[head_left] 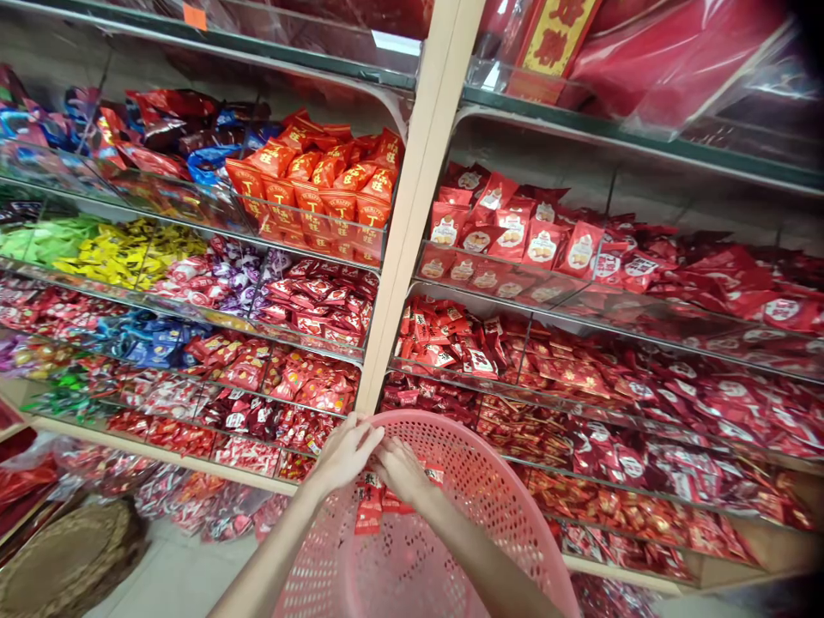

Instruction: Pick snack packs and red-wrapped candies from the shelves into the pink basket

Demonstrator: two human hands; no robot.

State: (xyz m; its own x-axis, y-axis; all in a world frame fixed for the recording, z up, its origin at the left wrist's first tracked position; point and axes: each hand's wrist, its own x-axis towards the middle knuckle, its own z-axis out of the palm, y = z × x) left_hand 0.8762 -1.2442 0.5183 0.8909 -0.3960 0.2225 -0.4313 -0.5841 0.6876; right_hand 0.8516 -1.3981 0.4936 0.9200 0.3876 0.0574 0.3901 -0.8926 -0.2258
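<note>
A pink perforated basket (515,506) stands in the lower middle, against the shelves. My left hand (348,451) is at its far left rim, fingers bent over the edge; what it grips, if anything, is hidden. Close beside it, my right hand (400,468) reaches inside the basket near the rim, over small red packets (368,511) with dark and white lettering. The right fingers are curled and partly hidden, so I cannot make out whether they hold a packet.
Shelves of wrapped sweets rise ahead, split by a wooden upright (402,197). Clear dividers separate red, yellow, green, blue and purple packets (225,275). At the lower left lies a round woven basket (64,558) on the pale tiled floor, near bagged sweets.
</note>
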